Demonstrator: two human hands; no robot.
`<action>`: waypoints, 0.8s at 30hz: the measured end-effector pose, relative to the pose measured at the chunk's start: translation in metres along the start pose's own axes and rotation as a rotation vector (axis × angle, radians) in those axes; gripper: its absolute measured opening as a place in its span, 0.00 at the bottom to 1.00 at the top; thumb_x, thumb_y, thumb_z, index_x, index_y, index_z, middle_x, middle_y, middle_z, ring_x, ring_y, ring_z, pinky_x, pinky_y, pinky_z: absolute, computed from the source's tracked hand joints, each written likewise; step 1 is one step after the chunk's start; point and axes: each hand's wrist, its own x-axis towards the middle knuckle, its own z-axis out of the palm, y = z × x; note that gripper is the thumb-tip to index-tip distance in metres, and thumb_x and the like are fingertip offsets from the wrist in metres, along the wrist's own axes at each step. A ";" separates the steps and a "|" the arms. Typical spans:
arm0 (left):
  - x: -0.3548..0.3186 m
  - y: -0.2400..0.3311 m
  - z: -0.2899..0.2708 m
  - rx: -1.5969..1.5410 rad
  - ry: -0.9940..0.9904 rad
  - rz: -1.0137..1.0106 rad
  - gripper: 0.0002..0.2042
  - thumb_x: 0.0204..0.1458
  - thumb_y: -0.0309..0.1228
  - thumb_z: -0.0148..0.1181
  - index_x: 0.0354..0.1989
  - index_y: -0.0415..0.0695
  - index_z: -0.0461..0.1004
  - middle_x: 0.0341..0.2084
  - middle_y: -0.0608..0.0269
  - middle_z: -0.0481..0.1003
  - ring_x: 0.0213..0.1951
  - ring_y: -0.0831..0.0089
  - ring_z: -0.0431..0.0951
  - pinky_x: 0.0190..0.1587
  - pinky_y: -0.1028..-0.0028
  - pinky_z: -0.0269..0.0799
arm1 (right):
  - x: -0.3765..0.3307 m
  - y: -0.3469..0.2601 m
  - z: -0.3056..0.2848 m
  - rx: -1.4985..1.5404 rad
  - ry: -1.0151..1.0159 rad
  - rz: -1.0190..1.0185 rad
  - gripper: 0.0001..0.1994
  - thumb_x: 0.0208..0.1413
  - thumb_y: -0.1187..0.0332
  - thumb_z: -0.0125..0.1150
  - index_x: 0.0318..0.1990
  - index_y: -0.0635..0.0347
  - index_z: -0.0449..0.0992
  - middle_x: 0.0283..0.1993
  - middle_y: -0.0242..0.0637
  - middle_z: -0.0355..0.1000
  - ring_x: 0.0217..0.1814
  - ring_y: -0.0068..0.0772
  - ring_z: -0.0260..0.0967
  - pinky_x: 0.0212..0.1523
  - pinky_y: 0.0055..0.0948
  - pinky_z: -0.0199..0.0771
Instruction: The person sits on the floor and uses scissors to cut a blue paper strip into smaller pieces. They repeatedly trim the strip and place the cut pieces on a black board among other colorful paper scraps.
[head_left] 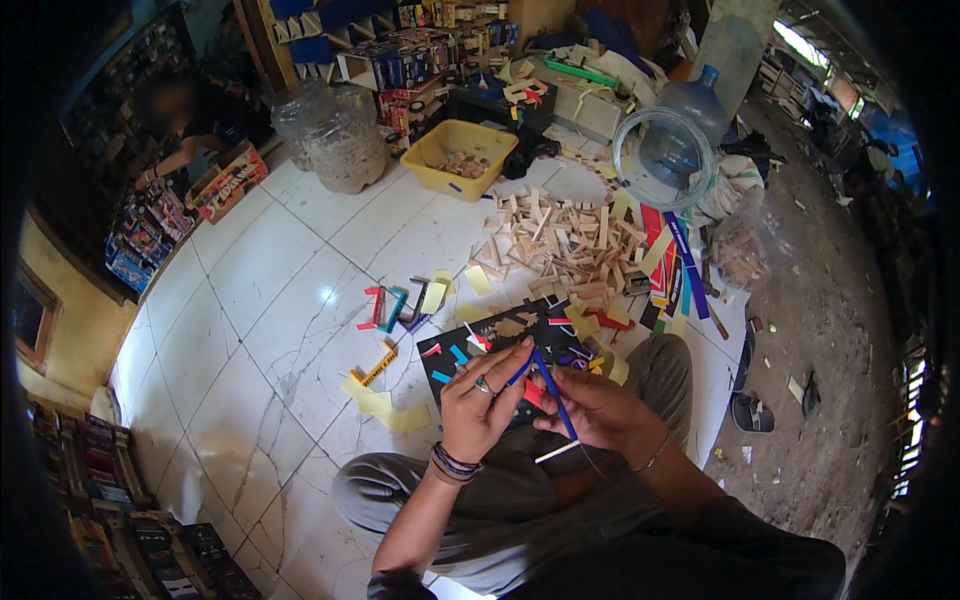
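Observation:
Above my lap, a narrow blue strip (pixel 556 399) is bent near its upper end. My left hand (pixel 474 402), ringed and with bands at the wrist, pinches the bent upper part. The strip's longer part is held by my right hand (pixel 608 408), its fingers closed around it; a small red piece (pixel 533 393) shows between the hands. At the strip's lower end a thin pale stick (pixel 557 452) lies crosswise. Under my hands a black board (pixel 437 362) rests on the floor, with small red, blue and yellow pieces on it.
Beyond the board lies a heap of wooden pieces (pixel 570 240). Folded coloured pieces (pixel 385 308) and yellow paper slips (pixel 385 408) lie left. Farther off are a yellow basin (pixel 455 183), a clear water jug (pixel 690 110) and a seated person (pixel 185 130). Coloured strips (pixel 685 262) lie right.

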 end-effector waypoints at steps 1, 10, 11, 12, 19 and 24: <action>0.000 0.000 -0.001 0.042 -0.010 0.021 0.19 0.47 0.20 0.65 0.51 0.41 0.79 0.45 0.56 0.81 0.40 0.63 0.81 0.46 0.70 0.74 | -0.001 0.000 0.001 0.008 0.015 0.007 0.13 0.67 0.57 0.54 0.51 0.52 0.77 0.39 0.24 0.75 0.41 0.21 0.71 0.49 0.30 0.71; -0.001 0.001 -0.006 0.318 0.011 0.229 0.25 0.44 0.22 0.68 0.55 0.47 0.77 0.49 0.63 0.79 0.40 0.69 0.79 0.43 0.72 0.74 | 0.000 0.000 0.004 -0.007 -0.034 0.002 0.13 0.68 0.57 0.52 0.48 0.55 0.75 0.36 0.25 0.73 0.38 0.20 0.70 0.49 0.31 0.70; -0.001 0.001 -0.005 0.321 0.010 0.232 0.26 0.44 0.22 0.68 0.56 0.47 0.77 0.49 0.64 0.79 0.40 0.69 0.79 0.43 0.72 0.74 | 0.000 0.000 0.003 -0.016 -0.018 0.007 0.13 0.68 0.57 0.51 0.48 0.55 0.75 0.35 0.25 0.73 0.38 0.20 0.70 0.49 0.30 0.70; -0.001 0.001 -0.005 0.315 0.015 0.232 0.26 0.43 0.22 0.68 0.56 0.47 0.77 0.49 0.64 0.79 0.40 0.69 0.79 0.43 0.72 0.74 | 0.000 -0.001 0.003 -0.026 -0.018 0.007 0.13 0.68 0.57 0.51 0.48 0.55 0.75 0.35 0.25 0.72 0.38 0.20 0.70 0.49 0.30 0.70; -0.003 0.004 0.001 0.342 0.035 0.255 0.23 0.44 0.19 0.66 0.52 0.43 0.78 0.46 0.58 0.80 0.38 0.65 0.81 0.38 0.71 0.75 | -0.002 -0.001 -0.001 -0.066 0.004 0.012 0.14 0.69 0.56 0.50 0.48 0.55 0.74 0.32 0.26 0.72 0.36 0.19 0.70 0.49 0.27 0.68; -0.003 0.006 0.007 0.309 0.053 0.234 0.23 0.44 0.18 0.65 0.54 0.42 0.77 0.46 0.54 0.79 0.38 0.63 0.81 0.39 0.71 0.75 | -0.001 -0.001 -0.003 -0.068 -0.040 0.040 0.15 0.69 0.54 0.49 0.49 0.55 0.74 0.31 0.26 0.70 0.36 0.19 0.68 0.50 0.30 0.68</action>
